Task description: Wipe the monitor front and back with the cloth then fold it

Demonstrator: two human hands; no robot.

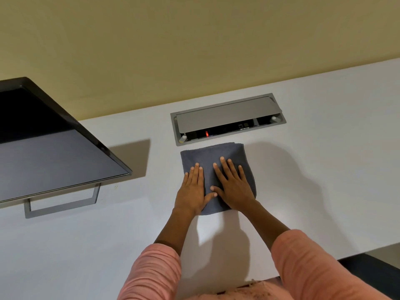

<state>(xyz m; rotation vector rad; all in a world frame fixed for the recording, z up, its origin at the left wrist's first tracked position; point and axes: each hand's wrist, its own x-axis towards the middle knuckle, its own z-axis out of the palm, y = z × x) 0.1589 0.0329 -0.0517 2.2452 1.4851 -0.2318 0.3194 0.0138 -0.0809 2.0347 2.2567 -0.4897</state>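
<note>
Pink sleeves, white desk, beige wall

Cloth plain grey-blue; monitor black, stand grey; desk white; sleeves pink; wall beige.

Monitor blocks left; desk open right of cloth.

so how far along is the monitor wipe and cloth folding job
Nearly finished, by the look of it. The grey cloth already lies folded into a compact rectangle on the white desk, away from the monitor. The left hand and right hand press it flat. Whether the wiping was done can't be judged.
</note>
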